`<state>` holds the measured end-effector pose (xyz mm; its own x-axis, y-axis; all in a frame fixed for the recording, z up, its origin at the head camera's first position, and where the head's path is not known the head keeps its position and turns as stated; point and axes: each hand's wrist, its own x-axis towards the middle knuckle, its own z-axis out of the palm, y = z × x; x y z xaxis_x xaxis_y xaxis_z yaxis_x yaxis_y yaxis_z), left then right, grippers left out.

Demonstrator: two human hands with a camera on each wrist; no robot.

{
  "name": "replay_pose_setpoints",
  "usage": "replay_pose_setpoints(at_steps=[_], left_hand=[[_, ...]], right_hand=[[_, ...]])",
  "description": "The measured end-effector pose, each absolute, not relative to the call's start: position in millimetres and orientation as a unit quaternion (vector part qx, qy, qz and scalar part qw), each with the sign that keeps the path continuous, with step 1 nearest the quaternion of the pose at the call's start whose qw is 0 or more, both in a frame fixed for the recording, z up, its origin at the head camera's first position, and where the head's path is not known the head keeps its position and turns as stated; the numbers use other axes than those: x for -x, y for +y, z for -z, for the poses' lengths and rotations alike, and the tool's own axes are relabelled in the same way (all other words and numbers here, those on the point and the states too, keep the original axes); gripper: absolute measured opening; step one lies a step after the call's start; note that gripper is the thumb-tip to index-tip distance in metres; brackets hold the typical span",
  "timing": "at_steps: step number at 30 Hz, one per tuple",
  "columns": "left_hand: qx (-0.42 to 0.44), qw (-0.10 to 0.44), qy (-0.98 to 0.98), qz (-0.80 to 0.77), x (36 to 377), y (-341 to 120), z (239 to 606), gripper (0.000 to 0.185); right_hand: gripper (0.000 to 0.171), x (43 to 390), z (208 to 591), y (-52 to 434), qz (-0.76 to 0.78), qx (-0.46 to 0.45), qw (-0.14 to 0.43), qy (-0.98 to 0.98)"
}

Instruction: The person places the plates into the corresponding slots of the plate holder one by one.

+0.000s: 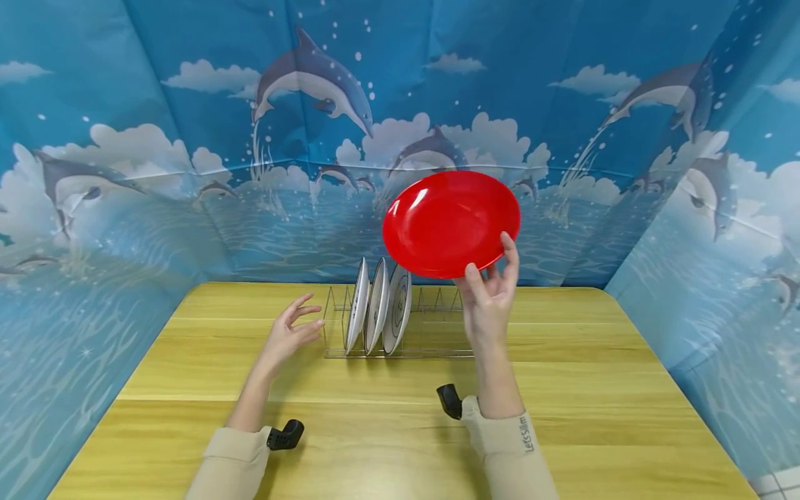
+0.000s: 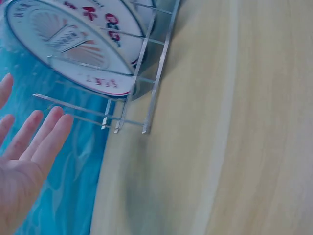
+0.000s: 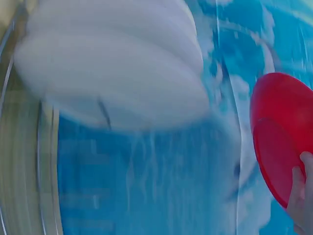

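Note:
A shiny red plate [image 1: 444, 222] is held up above the rack by my right hand [image 1: 490, 298], which pinches its near right rim between thumb and fingers. The right wrist view shows the red plate's underside [image 3: 279, 142] with fingers on it. In a wire dish rack [image 1: 437, 355], several white plates [image 1: 375, 309] with dark rims stand on edge toward the left end. My left hand [image 1: 292, 333] hovers just left of the rack with loosely spread fingers and nothing in it. In the left wrist view, printed pictures and red characters cover the nearest white plate [image 2: 68, 44].
The rack stands near the back of a yellow wood-grain table [image 1: 350, 430]. Behind and at both sides hangs a blue curtain [image 1: 312, 208] printed with dolphins and waves. Rack slots to the right of the white plates hold nothing. A black wrist device [image 1: 286, 435] sits at each sleeve.

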<state>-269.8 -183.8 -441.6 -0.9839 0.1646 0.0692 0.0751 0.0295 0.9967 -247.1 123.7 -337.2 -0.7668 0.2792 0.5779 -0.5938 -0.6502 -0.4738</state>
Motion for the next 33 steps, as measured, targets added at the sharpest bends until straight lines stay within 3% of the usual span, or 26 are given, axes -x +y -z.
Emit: replay_pose_setpoints(at_steps=[7,13,20,33], left_hand=[[-0.098,0.026,0.734,-0.672,280.7,-170.5,447.4,0.068],[-0.079,0.021,0.744,-0.664,288.5,-166.2,447.0,0.061],[-0.067,0.032,0.754,-0.653,292.8,-165.2,445.6,0.046],[-0.073,0.058,0.738,-0.668,291.7,-171.8,449.5,0.052]], right_hand=[[0.059,242.2,347.3,175.2,-0.867,-0.196,0.271,-0.369],[0.056,234.2,362.0,199.3,-0.85,-0.118,0.183,-0.479],[0.056,228.5,374.7,197.6,-0.764,-0.107,0.104,-0.627],[0.055,236.4,368.5,170.3,-0.63,-0.173,0.093,-0.752]])
